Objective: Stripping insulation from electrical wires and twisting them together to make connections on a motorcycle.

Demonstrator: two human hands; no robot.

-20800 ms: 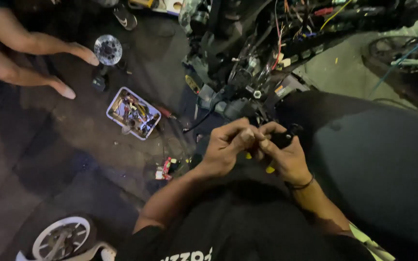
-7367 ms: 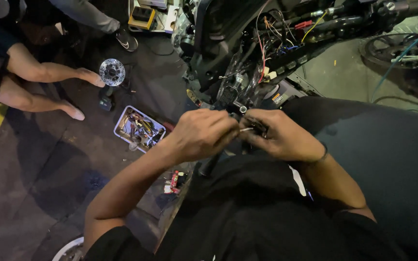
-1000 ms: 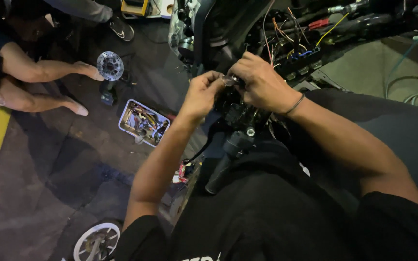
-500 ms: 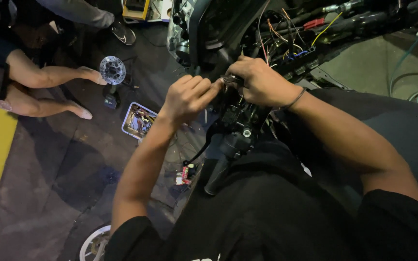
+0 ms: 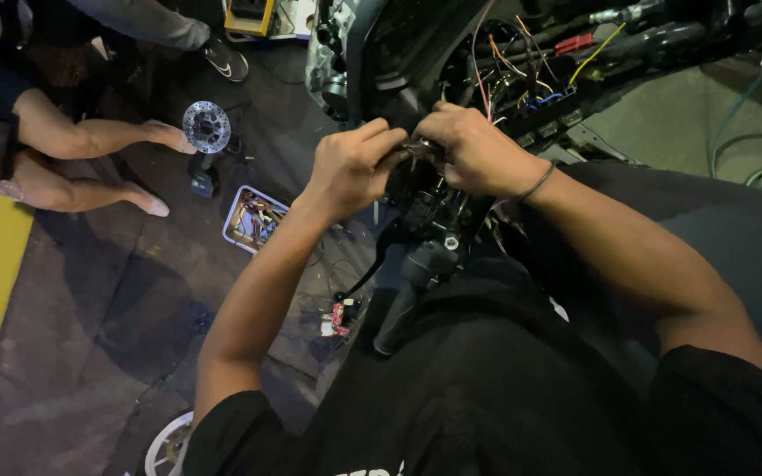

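Both hands meet at the motorcycle handlebar [image 5: 425, 264], just above its black grip. The left hand [image 5: 350, 167] curls its fingers around a small metal part [image 5: 416, 145], and the right hand [image 5: 474, 150] pinches the same part from the right. Coloured wires [image 5: 522, 62] run behind them. On the floor to the left lie a parts tray [image 5: 253, 220] and a brake disc [image 5: 205, 127], near a seated person's legs [image 5: 90, 150].
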